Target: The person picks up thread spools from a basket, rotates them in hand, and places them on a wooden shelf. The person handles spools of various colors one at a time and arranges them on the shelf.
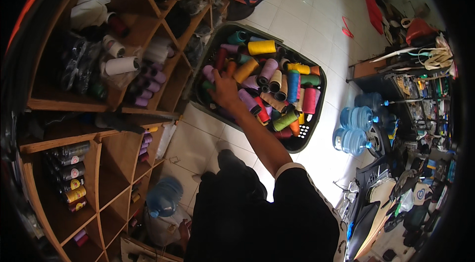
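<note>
A dark plastic basket (316, 113) on the floor holds many thread spools in several colours, lying in a jumble. My right hand (225, 89) reaches into its left side, fingers bent around a lilac thread spool (209, 73); part of the grip is hidden. Close by that hand lie an orange-yellow spool (246, 70) and a purple one (248, 100). Farther right in the basket are a blue spool (293, 86) and a pink one (310, 100). My left hand (185, 231) hangs low beside my dark clothing, dim and partly covered, its fingers unclear.
Wooden shelves (99, 173) on the left hold more spools and plastic-wrapped goods. A blue water jug (165, 196) stands near my left hand. Several more jugs (354, 131) stand to the right, before cluttered racks (420, 93). Pale tiles (307, 19) cover the floor.
</note>
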Available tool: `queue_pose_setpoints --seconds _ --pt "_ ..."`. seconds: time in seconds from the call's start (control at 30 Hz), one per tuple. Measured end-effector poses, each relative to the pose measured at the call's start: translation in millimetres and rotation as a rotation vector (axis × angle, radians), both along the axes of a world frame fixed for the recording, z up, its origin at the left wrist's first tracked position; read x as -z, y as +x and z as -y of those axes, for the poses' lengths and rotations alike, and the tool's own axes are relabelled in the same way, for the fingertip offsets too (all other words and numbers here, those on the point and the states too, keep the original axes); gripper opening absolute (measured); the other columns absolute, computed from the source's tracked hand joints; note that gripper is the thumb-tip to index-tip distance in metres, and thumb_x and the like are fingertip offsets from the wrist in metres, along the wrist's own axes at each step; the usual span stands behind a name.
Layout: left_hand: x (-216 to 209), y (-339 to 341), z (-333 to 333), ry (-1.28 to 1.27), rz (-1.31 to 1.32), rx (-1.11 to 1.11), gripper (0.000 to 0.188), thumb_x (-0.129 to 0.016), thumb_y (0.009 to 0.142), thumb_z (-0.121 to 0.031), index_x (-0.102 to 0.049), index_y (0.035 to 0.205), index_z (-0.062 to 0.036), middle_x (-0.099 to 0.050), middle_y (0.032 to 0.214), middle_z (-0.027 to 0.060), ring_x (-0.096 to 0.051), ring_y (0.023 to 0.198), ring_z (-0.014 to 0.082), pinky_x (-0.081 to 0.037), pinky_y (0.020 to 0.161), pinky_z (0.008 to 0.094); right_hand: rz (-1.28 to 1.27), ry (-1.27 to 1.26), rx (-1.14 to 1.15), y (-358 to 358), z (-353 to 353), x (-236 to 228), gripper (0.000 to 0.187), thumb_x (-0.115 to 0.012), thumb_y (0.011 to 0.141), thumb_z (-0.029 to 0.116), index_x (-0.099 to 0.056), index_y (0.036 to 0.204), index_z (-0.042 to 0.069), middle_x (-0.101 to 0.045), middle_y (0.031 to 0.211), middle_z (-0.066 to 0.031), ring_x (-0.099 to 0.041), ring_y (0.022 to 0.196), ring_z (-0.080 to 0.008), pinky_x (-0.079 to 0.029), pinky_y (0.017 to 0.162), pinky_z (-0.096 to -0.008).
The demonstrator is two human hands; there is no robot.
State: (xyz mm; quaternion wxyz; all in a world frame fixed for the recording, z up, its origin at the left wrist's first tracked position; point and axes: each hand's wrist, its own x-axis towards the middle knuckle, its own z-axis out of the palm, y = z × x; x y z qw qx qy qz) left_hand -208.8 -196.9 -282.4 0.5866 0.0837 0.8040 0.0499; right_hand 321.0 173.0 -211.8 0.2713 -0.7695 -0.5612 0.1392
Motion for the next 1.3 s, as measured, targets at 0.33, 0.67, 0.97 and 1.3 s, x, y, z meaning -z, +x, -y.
queue_pose_setpoints --seconds 0.33,0.67,0.97,1.3 --pt "12 4 5 -0.065 0.014 0.071 0.049 -0.048 0.097 -0.039 -0.048 0.133 -0.0065 -0.059 0.122 0.0115 -0.06 0.104 0.0254 -0.045 0.09 0.0406 -0.381 0.39 0.542 48 92 -101 0.048 -0.074 0.079 0.021 -0.054 0.119 0.003 -0.061 0.109 -0.0198 -0.062 0.099 -0.0318 -0.048 0.085 -0.0371" --pt "6 -2 -34 0.028 0.047 0.126 0.05 -0.048 0.096 -0.04 -0.047 0.134 -0.0064 -0.059 0.124 0.0123 -0.06 0.106 0.0262 -0.045 0.091 0.0411 0.274 -0.044 0.626 182 70 -19 0.054 -0.07 0.079 0.03 -0.052 0.126 0.009 -0.058 0.108 -0.027 -0.059 0.097 -0.0463 -0.05 0.085 -0.0508" --pt "-9 33 -50 0.018 0.036 0.116 0.052 -0.048 0.097 -0.039 -0.043 0.138 -0.0078 -0.058 0.124 0.0127 -0.057 0.111 0.0272 -0.043 0.093 0.0434 0.132 -0.152 0.469 185 70 -24 0.057 -0.063 0.083 0.048 -0.055 0.131 0.018 -0.036 0.132 -0.0281 -0.041 0.118 -0.0494 -0.039 0.097 -0.0568" --pt "-6 37 -32 -0.043 -0.012 0.173 0.045 -0.049 0.097 -0.04 -0.05 0.129 -0.0076 -0.06 0.119 0.0106 -0.058 0.104 0.0238 -0.045 0.082 0.0381 0.023 -0.03 0.123 73 138 -26 0.045 -0.075 0.075 0.022 -0.055 0.109 -0.001 -0.052 0.115 -0.0262 -0.053 0.105 -0.0429 -0.046 0.089 -0.0471"
